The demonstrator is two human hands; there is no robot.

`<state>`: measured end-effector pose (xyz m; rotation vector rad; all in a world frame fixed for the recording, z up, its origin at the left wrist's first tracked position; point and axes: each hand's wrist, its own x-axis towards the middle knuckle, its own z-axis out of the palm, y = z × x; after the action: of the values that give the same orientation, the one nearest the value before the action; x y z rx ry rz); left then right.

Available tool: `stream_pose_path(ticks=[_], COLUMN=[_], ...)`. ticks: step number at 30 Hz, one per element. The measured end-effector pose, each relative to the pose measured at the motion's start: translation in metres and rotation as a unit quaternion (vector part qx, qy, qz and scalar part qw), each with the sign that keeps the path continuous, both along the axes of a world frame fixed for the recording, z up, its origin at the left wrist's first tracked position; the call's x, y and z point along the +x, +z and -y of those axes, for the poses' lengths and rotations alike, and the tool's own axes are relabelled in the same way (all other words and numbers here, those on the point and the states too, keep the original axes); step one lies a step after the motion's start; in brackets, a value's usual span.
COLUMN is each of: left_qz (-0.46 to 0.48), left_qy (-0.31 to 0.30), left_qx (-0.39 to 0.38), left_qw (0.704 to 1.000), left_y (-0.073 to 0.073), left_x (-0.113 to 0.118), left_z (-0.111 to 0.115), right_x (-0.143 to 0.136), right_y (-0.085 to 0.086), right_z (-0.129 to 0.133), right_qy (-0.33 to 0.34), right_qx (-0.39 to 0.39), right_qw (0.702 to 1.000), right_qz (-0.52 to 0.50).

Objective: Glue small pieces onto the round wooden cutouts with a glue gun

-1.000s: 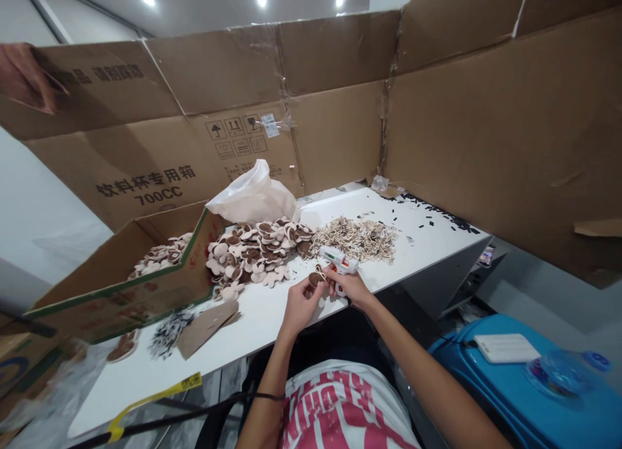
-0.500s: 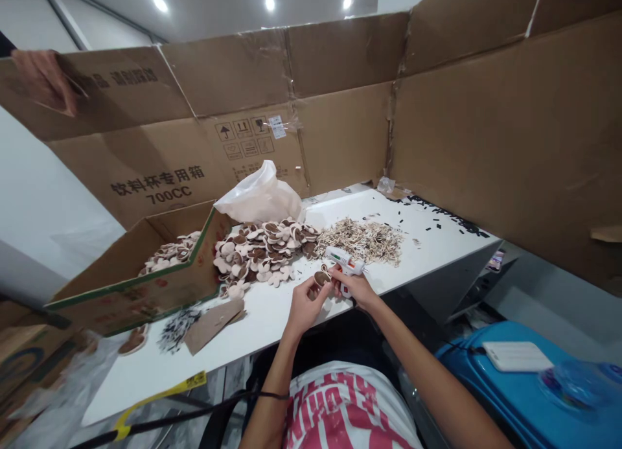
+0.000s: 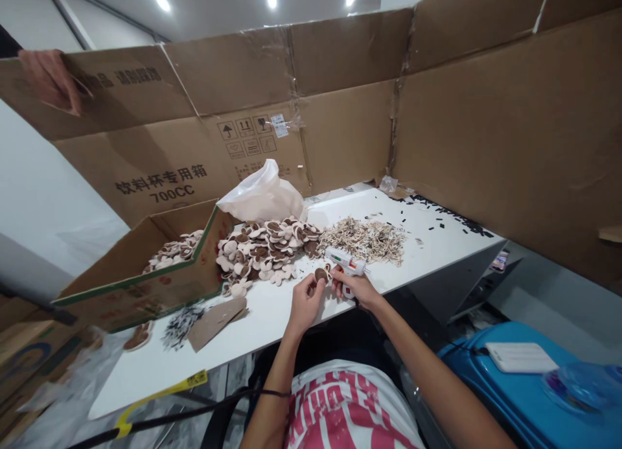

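Note:
My left hand (image 3: 305,300) is closed on a small brown felt piece (image 3: 321,276), pinched between thumb and fingers just over the table's front edge. A thin pale cord loop (image 3: 327,267) shows at the piece's upper edge. My right hand (image 3: 358,289) is wrapped round a white glue gun (image 3: 344,260), whose nozzle points right. The right fingertips touch the loop beside the felt piece. Behind my hands lie a heap of pink and brown felt shapes (image 3: 262,251) and a pile of pale cord loops (image 3: 367,238).
An open carton (image 3: 136,298) of felt shapes stands at the left, near a white plastic bag (image 3: 265,193). Tall cardboard walls (image 3: 350,122) enclose the table (image 3: 272,311). Brown cardboard (image 3: 216,322) and dark strips (image 3: 182,326) lie front left. Another person's hand (image 3: 52,80) rests over the wall.
My hands stay close together, with the felt piece shifted and turned slightly between them. The whole view has moved a little.

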<state>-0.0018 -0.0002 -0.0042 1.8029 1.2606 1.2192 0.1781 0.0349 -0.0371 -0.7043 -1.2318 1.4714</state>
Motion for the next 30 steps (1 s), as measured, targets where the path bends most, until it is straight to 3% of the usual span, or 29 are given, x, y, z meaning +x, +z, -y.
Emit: stream_pose_path(ticks=[5, 10, 20, 30], left_qz=[-0.002, 0.017, 0.011, -0.021], left_qy=[-0.016, -0.027, 0.027, 0.006], left_qx=[-0.011, -0.012, 0.009, 0.035], left_qw=[1.0, 0.999, 1.0, 0.999], left_y=[0.0006, 0.0022, -0.0006, 0.0064], left_x=[0.0007, 0.0011, 0.0015, 0.0019], left_z=[-0.0002, 0.001, 0.0004, 0.0035], right_x=[0.0, 0.0009, -0.0003, 0.0015], right_y=[-0.0038, -0.005, -0.0036, -0.0028], right_z=[-0.0017, -0.0026, -0.0014, -0.0014], right_qy=[-0.046, -0.033, -0.019, -0.032], right_qx=[0.001, 0.017, 0.002, 0.015], right_qw=[0.999, 0.999, 1.0, 0.999], right_qz=[0.011, 0.007, 0.013, 0.021])
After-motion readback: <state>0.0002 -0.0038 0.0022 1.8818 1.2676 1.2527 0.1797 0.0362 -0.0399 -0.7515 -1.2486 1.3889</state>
